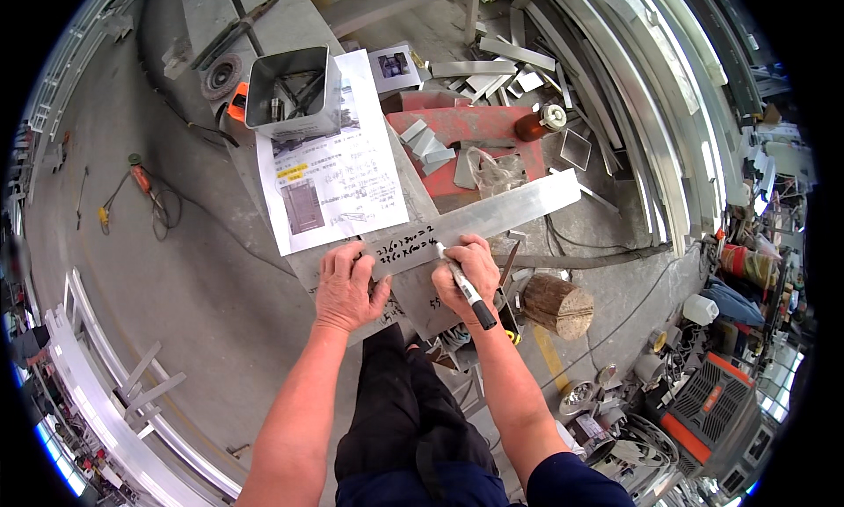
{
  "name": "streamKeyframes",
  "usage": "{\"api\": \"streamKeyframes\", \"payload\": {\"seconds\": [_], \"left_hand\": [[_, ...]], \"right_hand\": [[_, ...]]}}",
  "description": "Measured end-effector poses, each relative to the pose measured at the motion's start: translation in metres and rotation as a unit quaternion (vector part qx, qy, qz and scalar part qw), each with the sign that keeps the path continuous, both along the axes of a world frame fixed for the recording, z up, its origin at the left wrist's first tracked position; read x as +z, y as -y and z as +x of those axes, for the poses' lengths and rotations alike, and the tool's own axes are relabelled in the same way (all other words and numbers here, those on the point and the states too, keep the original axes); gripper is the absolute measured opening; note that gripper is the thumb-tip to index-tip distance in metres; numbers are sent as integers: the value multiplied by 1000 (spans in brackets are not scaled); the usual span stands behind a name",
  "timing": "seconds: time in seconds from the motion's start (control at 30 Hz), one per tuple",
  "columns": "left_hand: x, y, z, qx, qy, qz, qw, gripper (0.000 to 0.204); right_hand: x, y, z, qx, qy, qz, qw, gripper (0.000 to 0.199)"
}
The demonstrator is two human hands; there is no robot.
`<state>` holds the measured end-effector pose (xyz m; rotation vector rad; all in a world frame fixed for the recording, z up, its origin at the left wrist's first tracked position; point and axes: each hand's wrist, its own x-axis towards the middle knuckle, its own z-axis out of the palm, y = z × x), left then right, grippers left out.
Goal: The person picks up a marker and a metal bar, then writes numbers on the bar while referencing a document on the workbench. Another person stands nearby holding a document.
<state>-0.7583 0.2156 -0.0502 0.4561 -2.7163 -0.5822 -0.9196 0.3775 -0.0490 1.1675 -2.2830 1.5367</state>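
Note:
A long flat silver metal strip (501, 210) lies slantwise across the bench, with black handwriting near its left end. My left hand (345, 283) is closed on that end, fingers bent over it and thumb by the near edge. Gripped in my right hand (469, 274) is a black-and-white marker pen (469, 290), its white tip end at the writing and its black end toward me. Beyond the left hand lies a printed sheet of paper (352, 191) with pictures, yellow highlighting and handwriting. A grey metal box (325, 90) holding small tools stands on the sheet's far part.
A grinding disc (221, 76) and an orange tape measure (237, 101) lie left of the box. Metal offcuts (428, 145) and a brown bottle (538, 123) sit on a red surface. Right are a wooden log (557, 306), long metal profiles and an orange-black machine (710, 406).

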Motion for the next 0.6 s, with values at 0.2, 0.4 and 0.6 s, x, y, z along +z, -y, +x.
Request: {"api": "streamKeyframes", "payload": {"seconds": [0.2,0.4,0.6], "left_hand": [[0,1,2,5,4,3,1000,43],[-2,1,4,6,17,1,1000,43],[-3,0,4,5,15,-6,1000,42]], "right_hand": [[1,-4,9,-21,47,-4,999,22],[9,3,18,51,-12,-8,999,28],[6,10,27,95,-1,-14,995,35]]}}
